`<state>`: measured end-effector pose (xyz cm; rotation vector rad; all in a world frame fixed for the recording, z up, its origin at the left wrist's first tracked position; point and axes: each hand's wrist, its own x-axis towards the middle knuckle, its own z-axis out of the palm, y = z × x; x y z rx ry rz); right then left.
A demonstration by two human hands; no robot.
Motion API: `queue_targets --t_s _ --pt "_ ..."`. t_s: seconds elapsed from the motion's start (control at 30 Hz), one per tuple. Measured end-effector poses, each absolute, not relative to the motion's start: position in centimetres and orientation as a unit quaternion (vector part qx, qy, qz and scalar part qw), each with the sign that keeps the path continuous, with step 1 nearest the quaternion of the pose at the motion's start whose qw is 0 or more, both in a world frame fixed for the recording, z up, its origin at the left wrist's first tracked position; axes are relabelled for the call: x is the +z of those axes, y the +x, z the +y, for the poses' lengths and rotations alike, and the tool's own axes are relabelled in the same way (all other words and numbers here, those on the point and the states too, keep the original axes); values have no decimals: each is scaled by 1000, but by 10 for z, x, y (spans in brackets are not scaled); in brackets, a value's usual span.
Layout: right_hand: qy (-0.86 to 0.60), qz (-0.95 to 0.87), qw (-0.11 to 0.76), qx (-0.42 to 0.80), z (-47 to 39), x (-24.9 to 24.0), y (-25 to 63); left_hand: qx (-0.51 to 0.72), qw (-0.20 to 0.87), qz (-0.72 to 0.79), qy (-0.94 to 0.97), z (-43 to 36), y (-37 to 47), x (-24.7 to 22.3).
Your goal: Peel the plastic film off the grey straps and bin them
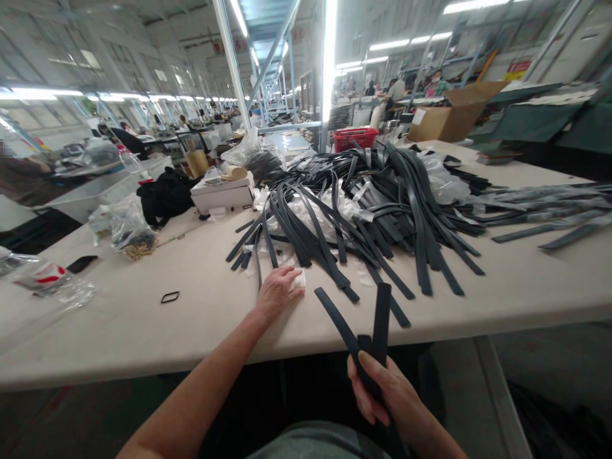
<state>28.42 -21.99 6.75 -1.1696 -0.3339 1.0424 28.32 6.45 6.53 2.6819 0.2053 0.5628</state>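
My right hand [382, 386] is wrapped round several dark flat straps [381, 319], in front of the table's near edge; their ends fan out upward. Flat on the table, my left hand [281, 293] has its fingers over a small white piece [299, 280], perhaps paper or plastic; whether it grips the piece is unclear. Just beyond my hands lies a large tangled pile of black straps [315, 236], with crumpled clear plastic among them.
On the table [210, 331] lie a black rectangular ring [170, 297], a bag of brass-coloured pieces [136, 242], a white box [224, 194] and a plastic bottle [45, 274]. Farther back are a red basket [354, 139] and a cardboard box [442, 121]. People sit in the background.
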Motion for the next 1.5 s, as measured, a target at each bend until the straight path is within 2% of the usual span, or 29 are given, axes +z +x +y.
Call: queue_targets --t_s 0.2,0.43,0.63,0.73,0.83,0.93,1.03,1.1,1.2,1.3,1.4,1.5 --pt "-536 -107 728 414 -218 68 288 211 178 17 961 62 292 64" --pt "-589 -114 714 361 -194 76 307 268 183 -9 946 22 215 85" --pt "-615 -200 611 456 -166 79 299 311 128 -35 941 -2 163 105" --pt "-638 -250 572 451 -150 81 292 310 126 -51 941 -13 147 102" --pt "-665 -274 559 412 -140 85 290 304 206 -18 930 -20 132 94" --pt "-682 -292 541 397 -139 90 288 289 417 142 850 -17 123 89" --pt "-695 -318 520 380 -142 91 284 159 663 241 690 -11 124 91" --pt "-700 -333 511 371 -143 90 282 38 749 221 624 -10 130 91" --pt "-698 -339 513 368 -144 90 281 -60 770 198 603 -16 140 87" --pt "-687 -339 522 374 -148 87 280 -65 794 193 572 -15 143 88" --pt "-665 -328 538 400 -153 80 278 41 831 211 514 16 126 108" --pt "-643 -298 563 425 -159 75 273 235 795 363 425 74 82 143"
